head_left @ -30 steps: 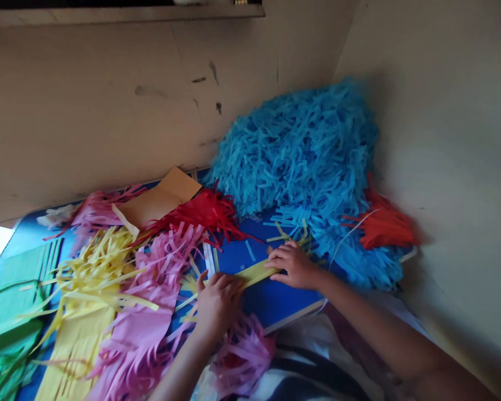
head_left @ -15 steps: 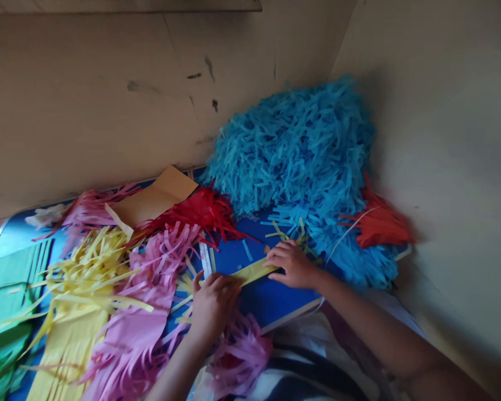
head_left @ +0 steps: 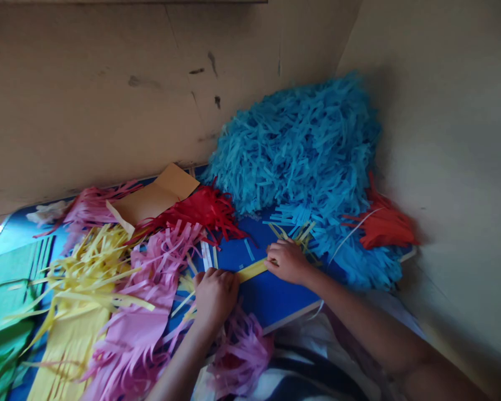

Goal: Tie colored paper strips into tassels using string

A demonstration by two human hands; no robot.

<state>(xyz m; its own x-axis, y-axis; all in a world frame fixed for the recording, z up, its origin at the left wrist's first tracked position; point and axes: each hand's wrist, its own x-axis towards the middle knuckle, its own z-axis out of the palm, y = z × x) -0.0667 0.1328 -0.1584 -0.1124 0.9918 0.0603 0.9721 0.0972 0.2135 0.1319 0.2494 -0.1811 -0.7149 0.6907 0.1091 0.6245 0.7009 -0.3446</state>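
Observation:
A narrow band of yellow paper (head_left: 253, 270) is stretched just above the blue tabletop (head_left: 275, 303), its cut fringe showing past both hands. My left hand (head_left: 215, 292) is closed round its left end, knuckles up. At the other end, my right hand (head_left: 287, 262) grips the band with curled fingers. Pale yellow fringe (head_left: 186, 282) sticks out beside my left hand, and more yellow strips (head_left: 304, 238) spread beyond my right hand. Pink fringed paper (head_left: 244, 353) hangs at the table's front edge, below my left hand.
A big heap of blue shredded paper (head_left: 296, 145) fills the corner, with orange-red fringe (head_left: 386, 220) at its right. Leftward lie red fringe (head_left: 204, 209), a brown card sheet (head_left: 158, 195), pink fringed paper (head_left: 148, 312), yellow fringed paper (head_left: 75, 334) and green paper (head_left: 12, 273). Walls stand behind and right.
My fingers have curled more tightly round the yellow band, and the band looks narrower and tauter between my hands. The view has shifted slightly; the piles stay put.

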